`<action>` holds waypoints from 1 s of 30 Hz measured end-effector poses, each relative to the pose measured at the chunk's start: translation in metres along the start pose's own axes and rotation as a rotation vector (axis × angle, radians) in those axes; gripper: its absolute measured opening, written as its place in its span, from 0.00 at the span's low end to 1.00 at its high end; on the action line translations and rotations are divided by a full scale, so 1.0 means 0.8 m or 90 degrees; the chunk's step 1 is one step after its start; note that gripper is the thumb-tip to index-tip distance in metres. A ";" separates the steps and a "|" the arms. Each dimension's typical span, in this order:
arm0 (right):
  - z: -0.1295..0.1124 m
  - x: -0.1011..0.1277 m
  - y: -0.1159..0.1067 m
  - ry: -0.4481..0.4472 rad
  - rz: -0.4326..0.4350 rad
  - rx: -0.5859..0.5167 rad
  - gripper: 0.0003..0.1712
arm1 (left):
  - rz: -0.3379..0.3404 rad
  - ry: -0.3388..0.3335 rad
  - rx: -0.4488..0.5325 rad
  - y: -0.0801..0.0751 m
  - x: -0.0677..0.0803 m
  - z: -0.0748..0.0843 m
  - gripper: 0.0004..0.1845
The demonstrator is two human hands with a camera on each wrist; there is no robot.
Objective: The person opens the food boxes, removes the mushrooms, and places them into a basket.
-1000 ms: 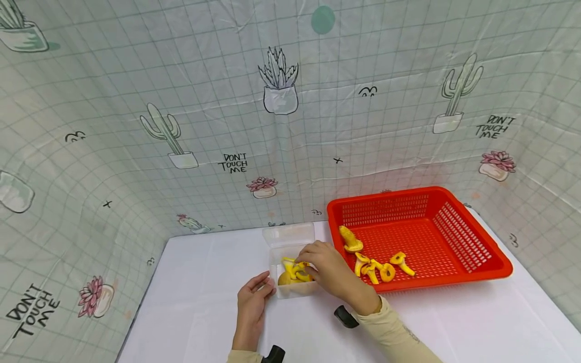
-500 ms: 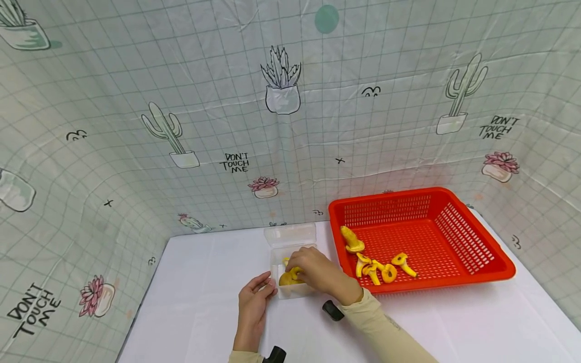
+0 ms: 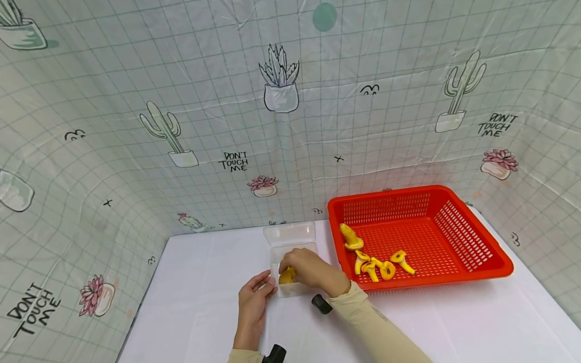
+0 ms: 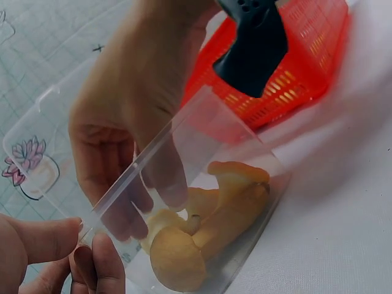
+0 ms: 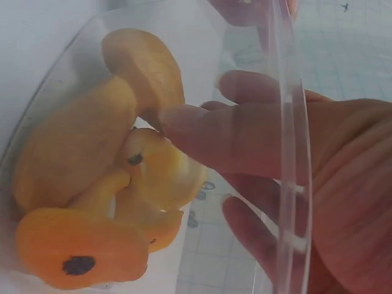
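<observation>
A clear plastic box point(image 3: 297, 289) with its lid point(image 3: 290, 233) folded back holds several yellow mushrooms point(image 5: 86, 147), some with dark spots. My left hand point(image 3: 254, 302) pinches the box's left edge between thumb and fingers, plain in the left wrist view. My right hand point(image 3: 308, 269) reaches over the rim into the box from the right. Its fingers point(image 4: 125, 226) point down inside, loosely bent and apart. In the right wrist view the right thumb's tip overlaps a curved mushroom point(image 5: 150, 67) near the box's end, with no mushroom enclosed by the fingers.
A red perforated basket point(image 3: 454, 275) stands right of the box, with several yellow mushrooms point(image 3: 372, 269) along its left side. The white tabletop point(image 3: 204, 282) meets a grid-patterned cloth backdrop point(image 3: 227, 126) at the back and sides. A black wrist device point(image 3: 321, 304) hangs under the right wrist.
My right hand has moved left across the box, covering more of the mushrooms in the head view. The left hand stays at the box's edge. The basket's mushrooms have not moved.
</observation>
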State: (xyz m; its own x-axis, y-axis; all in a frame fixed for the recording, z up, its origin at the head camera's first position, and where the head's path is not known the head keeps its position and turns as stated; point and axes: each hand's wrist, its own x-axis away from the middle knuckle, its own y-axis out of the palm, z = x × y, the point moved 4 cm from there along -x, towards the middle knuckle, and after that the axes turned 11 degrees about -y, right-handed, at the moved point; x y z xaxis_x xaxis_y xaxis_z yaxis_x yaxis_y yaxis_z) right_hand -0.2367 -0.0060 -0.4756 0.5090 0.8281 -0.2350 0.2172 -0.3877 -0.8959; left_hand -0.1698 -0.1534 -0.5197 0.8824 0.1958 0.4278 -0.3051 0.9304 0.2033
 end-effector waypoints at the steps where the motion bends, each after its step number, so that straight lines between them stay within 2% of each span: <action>1: 0.000 -0.002 0.000 0.002 -0.007 -0.005 0.13 | 0.000 0.001 0.001 0.000 0.000 0.000 0.20; 8: 0.002 -0.013 0.008 0.020 -0.047 -0.033 0.11 | 0.000 0.000 -0.004 0.000 0.001 0.001 0.19; 15: 0.000 -0.020 0.010 0.005 -0.055 -0.022 0.09 | -0.007 0.000 0.001 0.000 0.001 0.001 0.19; 30: 0.001 -0.023 0.010 0.061 -0.069 -0.034 0.12 | -0.014 -0.002 0.008 0.000 0.001 0.000 0.19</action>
State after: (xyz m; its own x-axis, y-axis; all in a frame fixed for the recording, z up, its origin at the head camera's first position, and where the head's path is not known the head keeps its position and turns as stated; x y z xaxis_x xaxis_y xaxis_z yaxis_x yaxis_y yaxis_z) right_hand -0.2450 -0.0241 -0.4789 0.5575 0.8243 -0.0987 0.3174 -0.3215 -0.8921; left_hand -0.1690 -0.1532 -0.5193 0.8876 0.1749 0.4261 -0.2904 0.9306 0.2231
